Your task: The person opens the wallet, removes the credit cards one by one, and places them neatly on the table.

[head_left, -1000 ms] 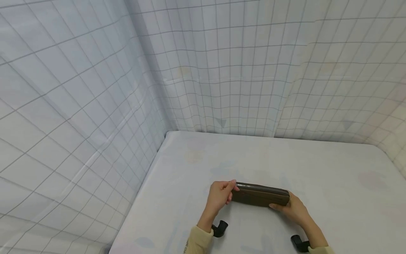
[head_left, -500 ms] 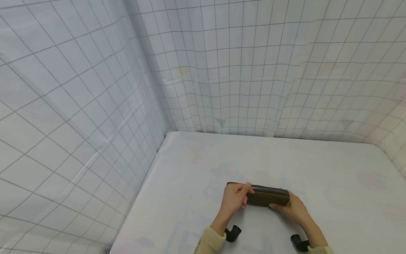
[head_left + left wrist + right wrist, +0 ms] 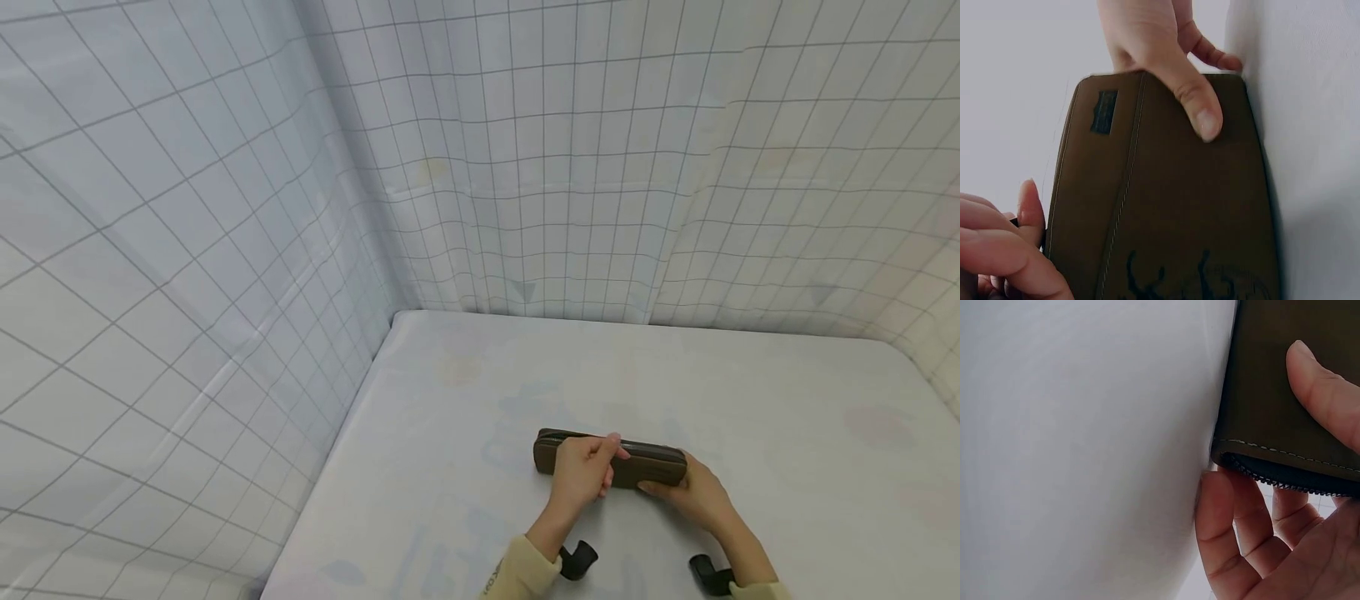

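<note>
A dark brown zip-around wallet [image 3: 628, 473] stands on its long edge on the white table, its zipper along the top. My right hand [image 3: 696, 495] grips the right end, the thumb on the near face and fingers beyond. In the right wrist view, zipper teeth [image 3: 1279, 484] run round that end, under the wallet's stitched edge. My left hand [image 3: 581, 477] is at the middle of the top edge, thumb and finger pinching at the zipper. The left wrist view shows a small dark bit, likely the zipper pull [image 3: 1014, 222], mostly hidden by the left fingers.
The white table [image 3: 450, 417] carries a faint pattern. White cloth walls with a dark grid stand behind the table [image 3: 525, 208] and on the left [image 3: 187, 292]. Each wrist wears a black camera mount, one on the left [image 3: 579, 560], one on the right [image 3: 708, 575].
My left hand has slid right along the wallet's top edge, from its left end to past the middle, uncovering the left end. The right hand and wallet have stayed nearly still.
</note>
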Motion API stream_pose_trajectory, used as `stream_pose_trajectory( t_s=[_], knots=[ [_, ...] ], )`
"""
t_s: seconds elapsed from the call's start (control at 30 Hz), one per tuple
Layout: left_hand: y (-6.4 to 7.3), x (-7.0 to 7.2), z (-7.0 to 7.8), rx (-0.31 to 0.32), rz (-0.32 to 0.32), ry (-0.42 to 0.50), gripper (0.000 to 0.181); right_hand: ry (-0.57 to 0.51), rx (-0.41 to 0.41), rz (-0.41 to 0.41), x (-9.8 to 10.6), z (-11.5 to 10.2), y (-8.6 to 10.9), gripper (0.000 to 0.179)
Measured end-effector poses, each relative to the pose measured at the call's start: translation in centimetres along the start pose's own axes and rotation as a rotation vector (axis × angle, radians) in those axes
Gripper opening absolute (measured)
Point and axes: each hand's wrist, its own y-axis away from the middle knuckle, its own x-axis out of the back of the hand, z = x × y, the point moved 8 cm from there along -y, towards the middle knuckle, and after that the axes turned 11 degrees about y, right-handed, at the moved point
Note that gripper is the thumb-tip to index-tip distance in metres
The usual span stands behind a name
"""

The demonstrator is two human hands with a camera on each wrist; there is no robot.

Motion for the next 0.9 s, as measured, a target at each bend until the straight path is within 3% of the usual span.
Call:
stream_pose_trajectory(
  t_s=[0.2,0.43,0.7,0.9],
  knots=[
    [-0.1,-1.7,-0.3,0.047,-0.019,0.022,0.038,-0.006,0.011,0.013,0.1,0.1,-0.1,0.062],
    [-0.4,-3.6,-0.3,0.014,-0.081,0.021,0.042,0.025,0.036,0.032,0.2,0.1,0.0,0.059],
    [-0.4,-5.4,-0.1,0.004,-0.121,0.014,0.041,0.046,0.064,0.054,0.4,-0.1,-0.1,0.031],
    [-0.4,-6.4,-0.1,-0.001,-0.131,-0.002,0.039,0.047,0.052,0.041,0.4,-0.1,0.0,0.023]
  ],
)
